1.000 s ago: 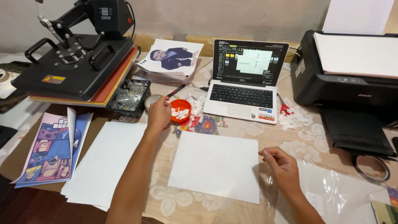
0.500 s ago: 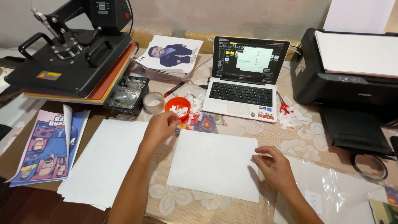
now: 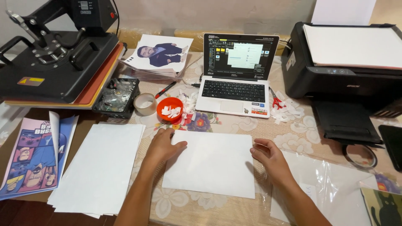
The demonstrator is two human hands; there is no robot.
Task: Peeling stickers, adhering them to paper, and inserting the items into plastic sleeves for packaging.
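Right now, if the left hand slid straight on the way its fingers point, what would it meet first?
Likely the orange bowl of white scraps: the left hand, on the white sheet, points up-table at it. Depth is uncertain.

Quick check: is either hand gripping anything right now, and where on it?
Nothing is gripped. The left hand lies flat on the top left corner of the white sheet; the right hand touches its right edge.

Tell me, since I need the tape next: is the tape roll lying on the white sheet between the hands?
No, the tape roll stands off the white sheet, beside the orange bowl.
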